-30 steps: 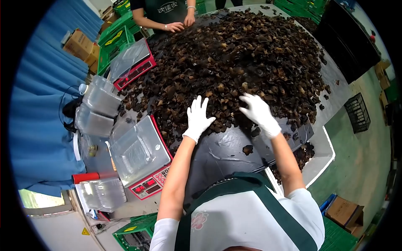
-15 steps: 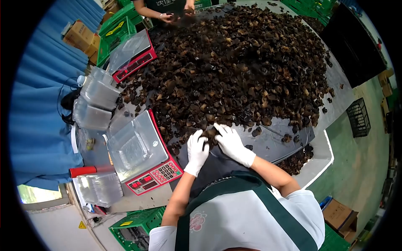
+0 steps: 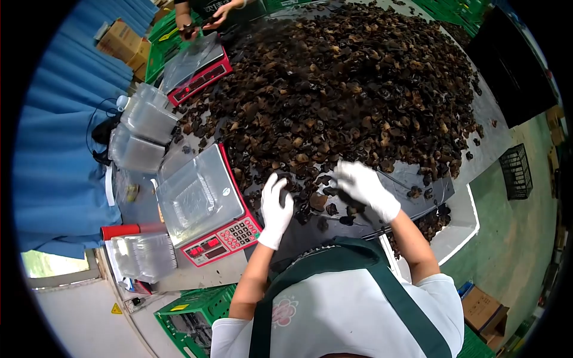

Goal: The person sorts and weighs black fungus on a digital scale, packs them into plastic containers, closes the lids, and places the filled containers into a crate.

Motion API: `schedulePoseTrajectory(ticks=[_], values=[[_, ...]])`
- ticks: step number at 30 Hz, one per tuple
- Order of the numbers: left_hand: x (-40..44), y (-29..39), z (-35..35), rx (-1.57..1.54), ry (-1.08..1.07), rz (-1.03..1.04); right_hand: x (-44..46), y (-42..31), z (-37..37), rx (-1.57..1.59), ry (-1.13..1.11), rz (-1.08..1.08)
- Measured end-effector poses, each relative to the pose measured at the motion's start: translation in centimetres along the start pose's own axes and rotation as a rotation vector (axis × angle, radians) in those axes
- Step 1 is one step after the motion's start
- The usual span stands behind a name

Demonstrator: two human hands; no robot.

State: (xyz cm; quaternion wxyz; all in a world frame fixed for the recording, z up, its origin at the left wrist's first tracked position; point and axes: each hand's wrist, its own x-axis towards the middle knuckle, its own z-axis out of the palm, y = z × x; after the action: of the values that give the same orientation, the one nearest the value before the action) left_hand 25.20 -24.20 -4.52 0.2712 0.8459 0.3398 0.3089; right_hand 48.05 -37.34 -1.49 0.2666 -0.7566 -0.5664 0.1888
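Note:
A wide heap of dark brown, curled wood ear mushrooms [image 3: 340, 95] covers most of the table. My left hand [image 3: 277, 213], in a white glove, is at the near edge of the heap beside the scale. Its fingers are spread and nothing shows in them. Farther right, my gloved right hand [image 3: 363, 188] hovers over or touches some loose pieces, fingers stretched out to the left; its palm side is hidden. Between the hands lie several scattered mushrooms [image 3: 318, 200] on the dark table surface.
To the left stands a red scale [image 3: 221, 243] bearing a clear plastic tray [image 3: 194, 203]. Behind it are stacked clear containers [image 3: 140, 149] and a second scale [image 3: 200, 83]. Across the table, a co-worker's hands [image 3: 206, 24] hold dark pieces. A white bin [image 3: 462, 224] stands at right.
My hands have moved apart, the right one to the right, and loose pieces now show between them. The co-worker's hands have shifted left toward the far scale.

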Motion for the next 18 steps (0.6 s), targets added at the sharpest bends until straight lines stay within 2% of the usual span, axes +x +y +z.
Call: schedulePoseTrajectory(ticks=[1, 2, 6, 8, 10, 14, 16, 18], values=[[1.2, 0.3, 0.1, 0.085, -0.037, 0.028, 1.6, 1.4, 1.0, -0.031, 0.159, 0.015], [2.0, -0.3, 0.8, 0.091, -0.109, 0.002, 3.4, 1.8, 1.2, -0.097, 0.216, 0.045], [2.5, 0.2, 2.9, 0.257, -0.327, 0.072, 9.0, 2.0, 2.8, -0.346, 0.313, 0.027], [1.3, -0.3, 2.9, 0.392, -0.480, 0.119, 8.6, 0.1, 3.3, -0.393, 0.010, 0.134], [-0.4, -0.7, 2.4, 0.392, -0.455, 0.170, 6.3, -0.7, 4.7, -0.459, -0.043, 0.035], [-3.9, 0.3, 0.5, 0.324, -0.419, 0.222, -0.8, -2.1, 5.6, -0.290, -0.110, -0.049], [-5.1, 0.3, 0.1, 0.248, -0.402, 0.195, -4.0, -2.2, 6.2, -0.313, -0.052, -0.166], [-5.2, 0.2, -0.4, 0.207, -0.382, 0.204, -6.0, -2.1, 5.8, -0.242, -0.046, -0.171]])
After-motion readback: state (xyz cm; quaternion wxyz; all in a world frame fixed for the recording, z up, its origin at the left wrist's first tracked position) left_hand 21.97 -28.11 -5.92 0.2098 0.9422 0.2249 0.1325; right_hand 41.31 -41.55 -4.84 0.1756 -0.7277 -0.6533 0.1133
